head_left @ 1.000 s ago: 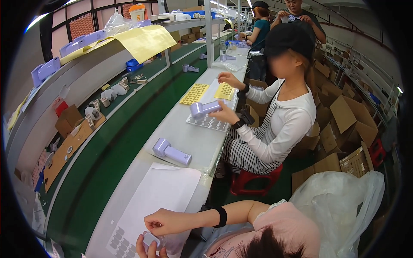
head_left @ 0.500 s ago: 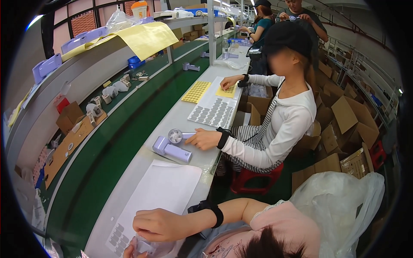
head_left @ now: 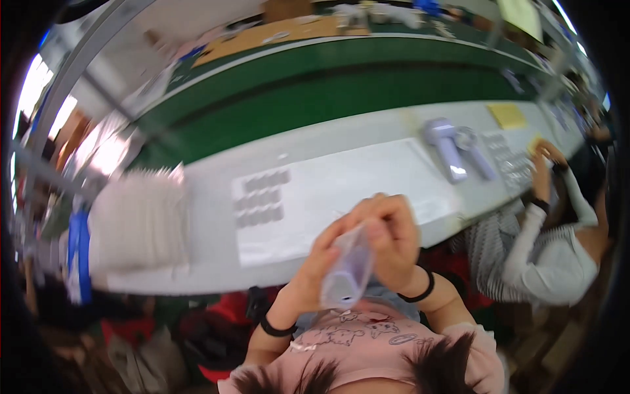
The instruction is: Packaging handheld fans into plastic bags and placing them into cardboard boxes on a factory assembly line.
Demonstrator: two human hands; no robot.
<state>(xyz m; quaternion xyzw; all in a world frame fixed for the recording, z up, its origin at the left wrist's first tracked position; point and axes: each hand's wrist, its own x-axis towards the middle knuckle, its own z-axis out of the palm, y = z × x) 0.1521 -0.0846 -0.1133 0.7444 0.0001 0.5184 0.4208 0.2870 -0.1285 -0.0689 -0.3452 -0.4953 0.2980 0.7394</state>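
In front of my chest I hold a clear plastic bag (head_left: pixel 336 289) with a light purple device inside, coloured like the handheld fans on the table. My left hand (head_left: pixel 316 266) is wrapped round the bag's left side. My right hand (head_left: pixel 392 240) is closed at its upper right, fingers curled over the bag's edge. Motion blurs both hands a little. Beyond them on the table lies a white sticker sheet (head_left: pixel 354 177), with several grey labels (head_left: pixel 262 200) left on its left part.
Two purple handheld fans, a larger one (head_left: pixel 447 150) and a round-headed one (head_left: pixel 467 139), lie right of the sheet. A stack of whitish packaging (head_left: pixel 141 220) stands at left. A green conveyor belt (head_left: pixel 295 95) runs behind the table. At right, a co-worker's hand (head_left: pixel 550 152) touches a yellow sheet.
My view has swung left and down from the co-worker's side to the table before me. Both my hands now show fully, with the bagged purple device between them.
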